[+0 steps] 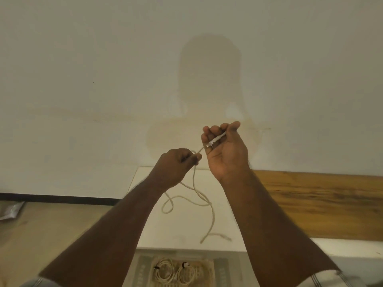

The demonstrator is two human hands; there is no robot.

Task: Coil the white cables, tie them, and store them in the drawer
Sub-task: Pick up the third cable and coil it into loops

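A long white cable [204, 200] hangs from both raised hands and trails in loose loops onto the white cabinet top [184, 230]. My right hand [226, 150], palm toward me, grips the cable's plug end between curled fingers and thumb. Lower and to the left, my left hand [178, 162] pinches the cable a short way along; the stretch between the hands is taut. The cable's far end lies near the cabinet's front edge. Below, the open drawer [219, 270] holds two coiled white cables [176, 273] bound with dark ties.
A plain wall fills the upper view, with my shadow on it. A wooden board [323, 204] lies to the right of the cabinet. A silvery packet [10, 210] lies on the floor at far left, below a dark skirting strip.
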